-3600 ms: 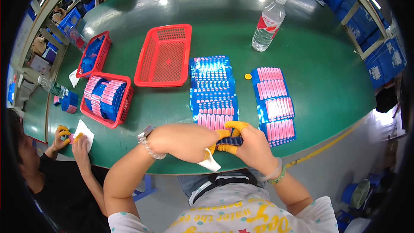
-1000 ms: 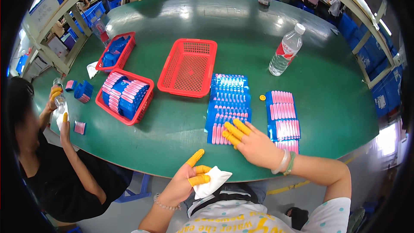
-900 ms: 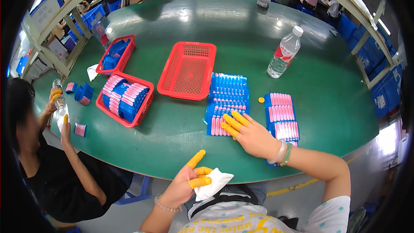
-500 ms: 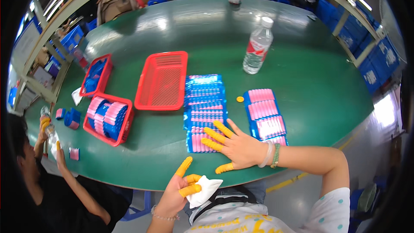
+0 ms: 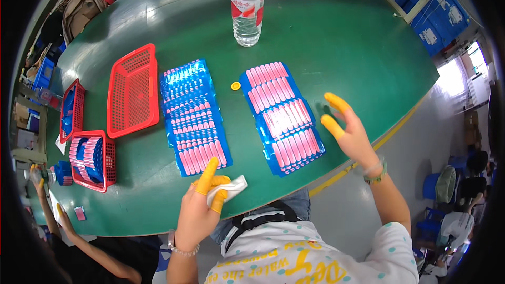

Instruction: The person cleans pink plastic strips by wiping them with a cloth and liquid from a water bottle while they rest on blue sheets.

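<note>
My left hand point(image 5: 195, 209), with yellow finger cots on its fingers, is closed around a folded white cloth point(image 5: 238, 184). Its raised index fingertip is by the near end of a long overlapping row of blue packs with pink tube-like shapes point(image 5: 195, 126). To the right of that row lies a second, shorter overlapping pile of the same packs point(image 5: 284, 110). Just right of this pile, my right hand point(image 5: 356, 135) hovers open, thumb and index finger apart and nothing visible in it. Its other fingers are partly hidden.
A clear water bottle point(image 5: 246, 18) stands beyond the packs, with a small yellow disc point(image 5: 235, 86) between the two piles. Red baskets point(image 5: 153, 89) are to the left, two holding blue packs. A co-worker's hand point(image 5: 62, 216) is at the far left.
My right hand has lifted off the left row and moved right, beside the second pile. The left hand with the cloth has come up over the table edge. The view has shifted right.
</note>
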A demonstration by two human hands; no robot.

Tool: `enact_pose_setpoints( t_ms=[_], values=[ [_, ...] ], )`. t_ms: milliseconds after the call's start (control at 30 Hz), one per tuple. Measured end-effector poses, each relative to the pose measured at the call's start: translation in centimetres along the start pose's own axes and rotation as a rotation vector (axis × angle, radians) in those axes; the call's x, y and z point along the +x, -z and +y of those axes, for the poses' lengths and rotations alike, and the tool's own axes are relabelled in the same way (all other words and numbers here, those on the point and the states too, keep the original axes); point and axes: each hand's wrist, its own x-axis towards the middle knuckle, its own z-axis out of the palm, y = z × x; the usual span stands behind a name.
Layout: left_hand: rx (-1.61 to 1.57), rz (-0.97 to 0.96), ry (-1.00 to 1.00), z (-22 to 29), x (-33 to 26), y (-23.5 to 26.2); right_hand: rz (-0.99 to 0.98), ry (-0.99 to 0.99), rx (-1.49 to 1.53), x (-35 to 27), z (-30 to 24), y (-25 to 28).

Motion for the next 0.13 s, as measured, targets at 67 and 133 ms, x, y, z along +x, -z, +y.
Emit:
enact_pose_setpoints(
  t_ms=[67, 133],
  values=[
    [0.249, 0.021, -0.116, -0.5, 0.6, -0.1, 0.015, -0.026, -0.021, -2.7, 1.6, 0.4],
    [0.682, 0.275, -0.461, -1.6, 0.9, -0.5, 0.068, 0.053, -0.131, -4.4, 2.8, 0.2]
  ],
)
